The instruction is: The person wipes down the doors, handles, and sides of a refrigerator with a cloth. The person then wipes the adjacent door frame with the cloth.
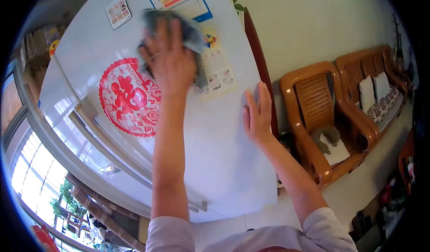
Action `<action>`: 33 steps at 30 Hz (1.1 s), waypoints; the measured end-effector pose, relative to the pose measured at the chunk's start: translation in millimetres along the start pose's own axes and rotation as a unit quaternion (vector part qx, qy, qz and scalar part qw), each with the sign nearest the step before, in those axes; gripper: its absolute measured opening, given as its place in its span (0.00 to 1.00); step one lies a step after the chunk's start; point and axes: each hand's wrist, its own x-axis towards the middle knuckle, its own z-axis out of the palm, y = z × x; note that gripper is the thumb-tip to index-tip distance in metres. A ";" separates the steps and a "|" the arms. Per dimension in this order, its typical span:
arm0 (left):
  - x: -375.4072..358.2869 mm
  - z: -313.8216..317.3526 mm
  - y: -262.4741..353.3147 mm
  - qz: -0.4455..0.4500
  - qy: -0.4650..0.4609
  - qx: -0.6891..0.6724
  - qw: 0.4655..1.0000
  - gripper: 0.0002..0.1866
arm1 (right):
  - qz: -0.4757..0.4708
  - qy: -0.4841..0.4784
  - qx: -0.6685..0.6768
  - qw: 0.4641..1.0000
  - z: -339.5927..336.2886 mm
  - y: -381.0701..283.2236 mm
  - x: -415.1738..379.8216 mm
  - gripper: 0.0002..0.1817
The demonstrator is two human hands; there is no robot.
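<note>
My left hand [172, 68] lies with spread fingers on a dark grey-green cloth [200, 70], pressing it against the white refrigerator door [215, 149]. The cloth covers part of a blue-edged energy label [204, 14] and touches a yellowish printed sticker [219, 70]. Just left of the hand is a round red-and-white paper decoration [127, 97]. Farther right, my right hand [259, 115] rests with its fingers extended against the door near its right edge, holding nothing.
Wooden armchair [313, 100] with a grey neck pillow [327, 138] stands at right, beside a wooden bench [371, 59] with white cushions. A small magnet [118, 11] is at the door's upper left. Long handles [116, 149] run down the door's left side.
</note>
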 end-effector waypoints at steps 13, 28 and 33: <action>-256.9 -14.2 47.7 0.317 -0.225 -0.086 0.917 0.31 | 0.138 -0.065 0.065 0.986 -49.6 22.4 -48.4 0.24; -275.5 -13.3 39.8 0.099 -0.172 -0.102 0.975 0.28 | 0.391 -0.101 0.120 0.907 -38.3 2.4 -114.7 0.26; -295.7 -10.2 88.5 0.395 -0.342 -0.238 0.819 0.26 | 0.376 -0.030 0.168 0.911 -24.4 -0.7 -133.3 0.26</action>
